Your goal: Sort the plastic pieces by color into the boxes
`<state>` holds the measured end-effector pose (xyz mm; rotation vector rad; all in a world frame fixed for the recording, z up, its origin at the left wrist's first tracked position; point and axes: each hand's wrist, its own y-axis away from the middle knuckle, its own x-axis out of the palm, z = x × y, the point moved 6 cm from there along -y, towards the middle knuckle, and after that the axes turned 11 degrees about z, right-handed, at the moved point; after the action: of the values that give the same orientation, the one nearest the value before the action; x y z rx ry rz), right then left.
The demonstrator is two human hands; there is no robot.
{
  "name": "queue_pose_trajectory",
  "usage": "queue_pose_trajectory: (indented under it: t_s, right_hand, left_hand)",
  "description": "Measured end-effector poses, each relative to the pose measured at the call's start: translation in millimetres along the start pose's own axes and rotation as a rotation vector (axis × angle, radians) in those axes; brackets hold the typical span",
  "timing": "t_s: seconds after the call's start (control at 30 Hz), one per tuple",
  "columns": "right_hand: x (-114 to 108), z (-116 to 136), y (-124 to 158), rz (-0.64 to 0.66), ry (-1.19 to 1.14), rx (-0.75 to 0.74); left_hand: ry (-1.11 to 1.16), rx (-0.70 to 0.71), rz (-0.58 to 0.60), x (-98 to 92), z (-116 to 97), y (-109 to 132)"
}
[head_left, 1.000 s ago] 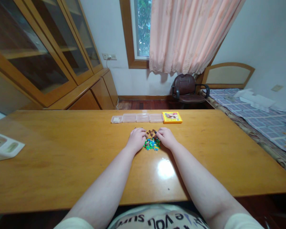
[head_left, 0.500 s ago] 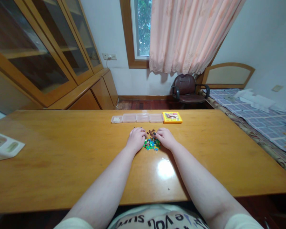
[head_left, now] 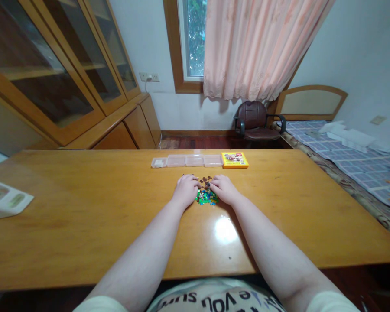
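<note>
A pile of small toy building bricks (head_left: 207, 198), mostly green and blue with some white and yellow, lies on the table between my hands. Just beyond it are several loose brown bricks (head_left: 204, 180). My left hand (head_left: 185, 191) rests at the pile's left edge with its fingers curled in; whatever its fingertips hold is hidden. From the right, my right hand (head_left: 225, 189) reaches over the pile, thumb and fingers closed on a small dark brick (head_left: 208, 184). That brick is too small to make out in detail.
Behind the bricks stands a row of clear plastic trays (head_left: 195, 160), ending at a yellow box (head_left: 235, 160). A white power strip or stand (head_left: 9, 199) is at the table's left edge. A tiny dark speck (head_left: 229, 258) lies near the front edge of the wooden table (head_left: 117, 208).
My right fingertips and the dark brick have shifted slightly left and toward me, closer to the left hand. The left hand has barely moved.
</note>
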<state>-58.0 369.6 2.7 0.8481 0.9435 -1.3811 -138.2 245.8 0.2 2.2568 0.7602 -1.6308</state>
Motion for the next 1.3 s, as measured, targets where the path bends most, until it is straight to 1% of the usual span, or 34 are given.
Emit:
queue_pose_trajectory:
  t_s: [0.13, 0.23, 0.33, 0.4, 0.47, 0.6, 0.67, 0.8, 0.93, 1.03, 1.17, 1.23, 1.3]
  right_hand:
    - [1, 2, 0, 0.031, -0.01, -0.024]
    - [3, 5, 0, 0.057, -0.003, -0.036]
    - [4, 5, 1, 0.068, 0.018, -0.015]
    - [3, 4, 0, 0.062, 0.023, 0.009]
    - [0, 0, 0, 0.033, 0.014, 0.035]
    - [-7, -13, 1, -0.073, -0.072, 0.058]
    - [-9, -18, 2, -0.105, -0.13, 0.057]
    - [-7, -20, 3, -0.114, -0.176, 0.04]
    - [-6, -17, 3, -0.107, -0.179, 0.02]
    - [-5, -15, 2, -0.083, -0.163, 0.024]
    - [-5, -18, 2, -0.076, -0.139, 0.076]
    - [-6, -18, 2, -0.078, -0.14, 0.088]
    - [-5, -17, 2, -0.072, -0.138, 0.073]
  left_hand:
    - [-0.009, 0.001, -0.001, 0.1, -1, 0]
    - [-0.014, -0.03, -0.005, -0.5, 0, 0]
    - [0.001, -0.062, -0.025, -2.8, 2, 0]
    - [0.022, -0.053, -0.044, -4.6, 2, 0]
    - [0.043, -0.01, -0.047, -5.2, 0, 0]
    - [0.055, 0.131, 0.007, -1.1, -9, 0]
    - [0.036, 0.174, 0.053, 2.8, -14, 1]
    - [-0.008, 0.189, 0.146, 9.9, -17, 2]
    - [-0.016, 0.175, 0.191, 10.7, -18, 4]
    - [-0.017, 0.147, 0.17, 7.0, -17, 5]
    - [-0.016, 0.092, 0.094, 0.9, -13, 4]
    - [0.0, 0.106, 0.069, -1.0, -14, 4]
    - [0.016, 0.158, 0.078, -0.3, -17, 5]
